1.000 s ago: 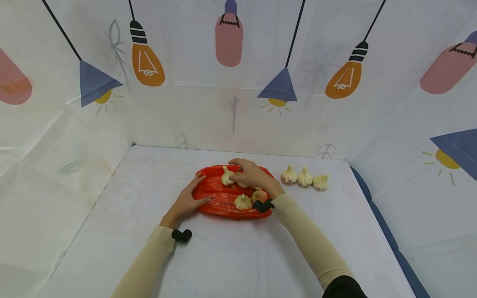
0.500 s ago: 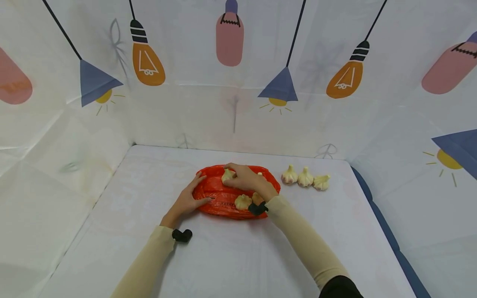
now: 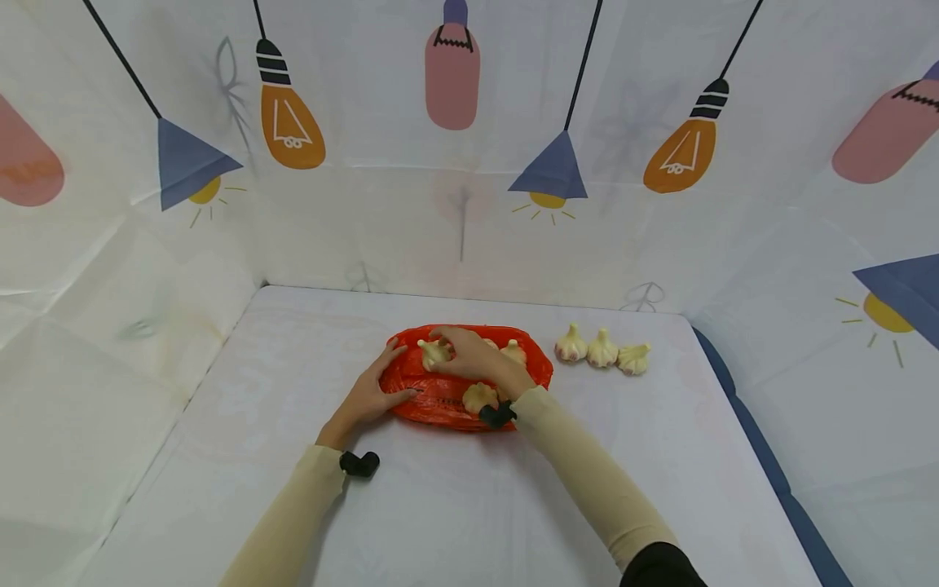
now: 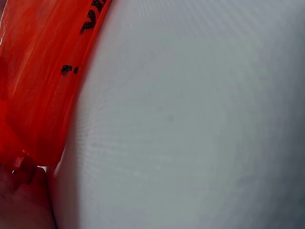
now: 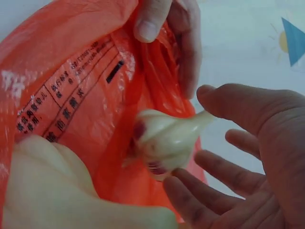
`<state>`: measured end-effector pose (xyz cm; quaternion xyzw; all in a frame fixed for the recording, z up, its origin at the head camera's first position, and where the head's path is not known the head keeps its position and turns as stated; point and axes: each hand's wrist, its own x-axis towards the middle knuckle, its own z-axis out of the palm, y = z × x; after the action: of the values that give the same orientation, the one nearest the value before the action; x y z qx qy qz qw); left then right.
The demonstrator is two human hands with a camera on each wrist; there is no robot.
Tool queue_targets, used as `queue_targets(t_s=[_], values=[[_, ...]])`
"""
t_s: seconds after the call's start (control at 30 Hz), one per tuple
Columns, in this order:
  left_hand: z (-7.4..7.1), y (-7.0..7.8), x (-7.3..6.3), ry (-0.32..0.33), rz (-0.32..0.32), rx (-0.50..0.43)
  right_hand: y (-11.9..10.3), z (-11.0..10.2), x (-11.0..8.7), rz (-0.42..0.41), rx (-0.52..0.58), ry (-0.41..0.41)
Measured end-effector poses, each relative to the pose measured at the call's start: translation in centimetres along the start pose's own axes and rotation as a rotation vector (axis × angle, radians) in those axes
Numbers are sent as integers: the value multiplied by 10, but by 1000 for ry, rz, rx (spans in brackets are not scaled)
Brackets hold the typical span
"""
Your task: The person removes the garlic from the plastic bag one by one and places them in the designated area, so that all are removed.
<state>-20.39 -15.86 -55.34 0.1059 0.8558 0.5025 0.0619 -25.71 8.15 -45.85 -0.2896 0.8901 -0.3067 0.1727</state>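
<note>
In the head view, a red plastic bag [image 3: 440, 395] lies open on the white table with several garlic bulbs inside. My left hand [image 3: 370, 393] grips its left rim, thumb inside and fingers outside, as the right wrist view shows. My right hand [image 3: 475, 355] reaches into the bag and holds a garlic bulb [image 3: 434, 354] between thumb and fingertips. That garlic bulb [image 5: 167, 140] is tilted, its stem toward the thumb. Behind and below the right hand sit a garlic bulb [image 3: 513, 352] and another garlic bulb [image 3: 480, 397]; others are partly hidden.
Three garlic bulbs [image 3: 601, 350] stand in a row on the table, right of the bag. The white table [image 3: 440, 505] meets a cloth wall [image 3: 396, 220] printed with lamps at the back. A blue edge [image 3: 756, 440] runs along the table's right side.
My right hand has come down around the garlic bulb and shifted left with it; the bulb has tipped from upright. The left hand stays at the bag's rim.
</note>
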Motion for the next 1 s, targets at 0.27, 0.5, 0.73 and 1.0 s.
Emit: queue_targets(t_s=[0.27, 0.5, 0.73, 1.0], values=[[-1, 1, -1, -2, 3, 9, 4, 8, 7, 6, -4, 36], [0, 1, 0, -4, -9, 15, 10, 12, 14, 48, 48, 40], [0, 0, 0, -4, -23, 2, 16, 14, 17, 69, 81, 19], [1, 0, 0, -11, -32, -1, 21, 18, 18, 99, 99, 31]])
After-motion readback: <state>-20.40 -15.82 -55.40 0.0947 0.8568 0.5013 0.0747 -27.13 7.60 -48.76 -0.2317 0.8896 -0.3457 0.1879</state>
